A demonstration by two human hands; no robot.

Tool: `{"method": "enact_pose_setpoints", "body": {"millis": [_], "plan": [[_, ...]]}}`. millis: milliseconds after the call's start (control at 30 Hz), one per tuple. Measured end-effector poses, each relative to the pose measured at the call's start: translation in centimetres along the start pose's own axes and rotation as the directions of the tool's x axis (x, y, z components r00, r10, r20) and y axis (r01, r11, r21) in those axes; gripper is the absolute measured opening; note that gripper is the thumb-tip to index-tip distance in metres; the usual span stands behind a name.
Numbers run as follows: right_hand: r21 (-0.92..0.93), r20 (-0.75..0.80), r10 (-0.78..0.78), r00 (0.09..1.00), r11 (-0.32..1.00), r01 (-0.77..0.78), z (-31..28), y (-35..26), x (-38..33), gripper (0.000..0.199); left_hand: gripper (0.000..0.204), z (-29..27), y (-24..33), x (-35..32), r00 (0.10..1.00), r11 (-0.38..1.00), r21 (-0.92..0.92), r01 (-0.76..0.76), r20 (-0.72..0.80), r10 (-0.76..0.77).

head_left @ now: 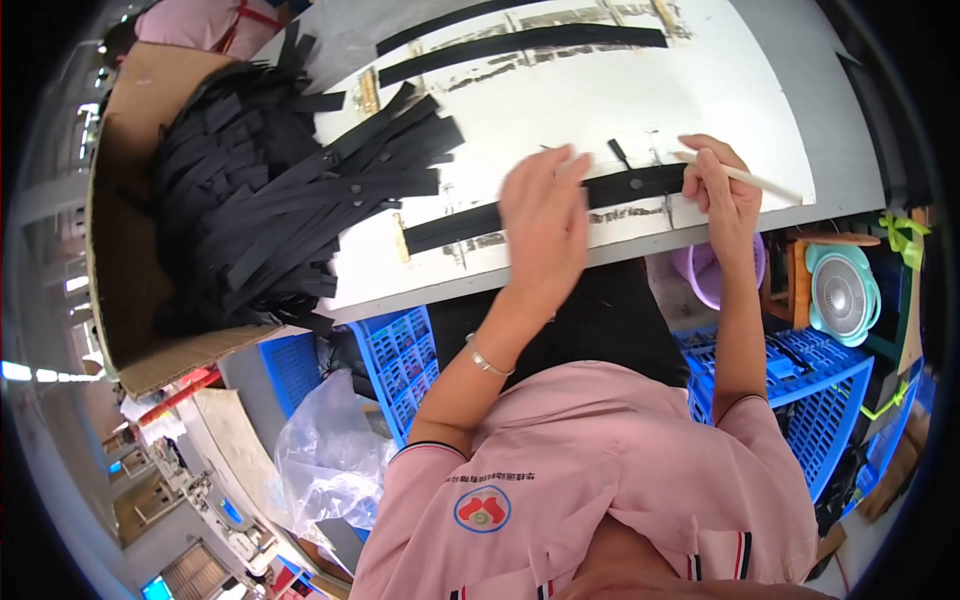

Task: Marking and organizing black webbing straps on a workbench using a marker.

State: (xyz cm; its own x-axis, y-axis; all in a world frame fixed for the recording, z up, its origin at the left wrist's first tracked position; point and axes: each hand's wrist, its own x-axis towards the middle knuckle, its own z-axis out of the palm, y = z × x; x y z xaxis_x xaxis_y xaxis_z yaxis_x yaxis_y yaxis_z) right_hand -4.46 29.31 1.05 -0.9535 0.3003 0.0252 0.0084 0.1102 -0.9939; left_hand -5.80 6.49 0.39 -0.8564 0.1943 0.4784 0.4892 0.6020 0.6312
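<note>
A long black fabric strip (pixel 635 187) lies across the white board (pixel 720 110) in front of me, a small dark round spot near its middle. My right hand (pixel 722 190) is closed round a slim white stick (pixel 765 183), like a pencil or marker, and its fingertips touch the strip's right end. Over the strip's middle is my left hand (pixel 545 220), smeared by motion; whether its fingers hold anything cannot be made out. Just above the strip, between my hands, lies a short black tab (pixel 619 153).
At the left, a cardboard box (pixel 125 220) overflows with black strips (pixel 270 190) onto the board. Two more strips (pixel 520 52) lie along its far side. Below the table are blue plastic crates (pixel 400 360), a purple bucket (pixel 710 280) and a small teal fan (pixel 842 293).
</note>
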Motion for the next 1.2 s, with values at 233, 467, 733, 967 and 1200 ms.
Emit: {"method": "enact_pose_setpoints", "body": {"millis": [233,467,733,967,1200], "plan": [[-0.522,0.177,-0.275,0.945,0.788,0.327,1.6,-0.2,0.3,0.025,0.054,-11.9,-10.4,0.2,0.994,0.870,0.481,0.108,-0.035,-0.104],[-0.723,0.270,-0.477,0.837,0.474,0.503,3.9,0.2,5.1,0.035,0.028,-13.7,-11.9,1.7,0.983,0.910,0.373,0.180,-0.105,-0.151],[-0.595,0.035,-0.504,0.863,0.683,0.423,5.3,0.1,5.3,0.026,0.019,-9.0,-6.1,1.3,0.996,0.984,0.176,-0.012,0.089,-0.004],[-0.646,0.100,-0.570,0.816,0.586,0.489,6.3,-0.1,-4.1,0.028,0.022,-1.1,-1.9,1.2,0.979,0.991,-0.028,-0.131,0.154,0.134],[-0.723,0.262,-0.442,0.858,0.499,0.478,2.6,1.8,-5.6,0.050,0.043,-1.6,-1.0,-0.7,0.973,0.992,0.063,-0.106,0.210,0.091]]}}
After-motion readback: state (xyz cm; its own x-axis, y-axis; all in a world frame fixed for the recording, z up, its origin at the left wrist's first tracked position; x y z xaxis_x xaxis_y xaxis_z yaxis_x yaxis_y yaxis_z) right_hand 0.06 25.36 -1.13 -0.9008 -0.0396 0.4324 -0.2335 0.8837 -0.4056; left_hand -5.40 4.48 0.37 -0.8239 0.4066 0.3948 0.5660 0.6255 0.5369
